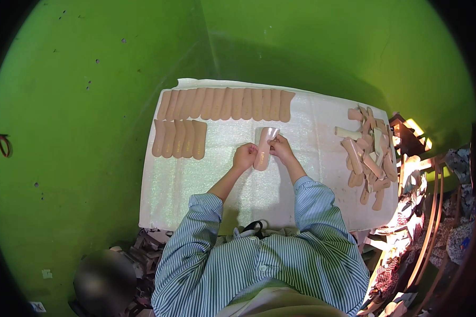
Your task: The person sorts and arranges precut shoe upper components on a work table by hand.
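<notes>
A tan shoe insole [263,152] with gold printing near its rounded lower end is held up between my two hands over the middle of the table. My left hand [245,156] is closed at its left edge. On the upper right edge, the fingers of my right hand [281,147] pinch it near the wider, shiny end. Beyond my hands lies a long row of overlapping tan insoles [232,103]. A shorter row of overlapping insoles [180,139] sits below its left part, left of my left hand.
A loose heap of tan and pale insoles [373,153] covers the table's right side. The table [312,206] has a whitish cover and stands against green walls [322,47]. Patterned fabric scraps [407,222] and curved rails lie beyond its right edge. Something dark and blurred [106,282] shows at lower left.
</notes>
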A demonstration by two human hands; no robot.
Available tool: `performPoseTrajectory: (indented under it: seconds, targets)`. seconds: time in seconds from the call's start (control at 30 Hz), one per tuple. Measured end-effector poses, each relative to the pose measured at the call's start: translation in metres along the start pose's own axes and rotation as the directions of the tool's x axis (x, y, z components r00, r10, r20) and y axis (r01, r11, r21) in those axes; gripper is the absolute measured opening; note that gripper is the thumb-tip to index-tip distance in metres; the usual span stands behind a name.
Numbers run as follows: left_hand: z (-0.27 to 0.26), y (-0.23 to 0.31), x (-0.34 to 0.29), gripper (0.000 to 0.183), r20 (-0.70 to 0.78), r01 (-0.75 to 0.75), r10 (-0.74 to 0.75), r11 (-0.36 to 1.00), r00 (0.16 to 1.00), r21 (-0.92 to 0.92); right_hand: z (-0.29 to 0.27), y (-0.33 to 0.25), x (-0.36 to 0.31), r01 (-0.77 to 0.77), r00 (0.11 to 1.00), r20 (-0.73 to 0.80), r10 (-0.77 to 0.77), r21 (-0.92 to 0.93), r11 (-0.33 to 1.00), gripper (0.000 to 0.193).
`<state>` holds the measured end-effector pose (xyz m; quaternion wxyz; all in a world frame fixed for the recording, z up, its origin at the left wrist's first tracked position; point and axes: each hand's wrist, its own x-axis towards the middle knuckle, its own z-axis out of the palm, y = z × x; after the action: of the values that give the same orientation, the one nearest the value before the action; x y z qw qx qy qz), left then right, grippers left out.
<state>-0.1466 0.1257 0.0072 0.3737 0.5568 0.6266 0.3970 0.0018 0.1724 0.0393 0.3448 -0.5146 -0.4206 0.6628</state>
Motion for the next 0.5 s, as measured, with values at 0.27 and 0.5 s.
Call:
performPoseTrajectory:
  seconds: [0.27, 0.5]
  targets:
    - [-0.05, -0.015, -0.017, 0.015, -0.381, 0.119, -0.094, 0.992, 0.92, 0.043, 0.053, 0.013, -0.005, -0.066, 0.954, 0.27, 0.13, -0.234, 0.97, 0.014]
    - [-0.076, -0.035, -0.026, 0.016, -0.466, 0.116, -0.093, 0.993, 0.88, 0.022, 0.094, 0.03, 0.008, 0.112, 0.955, 0.295, -0.022, -0.292, 0.95, 0.012]
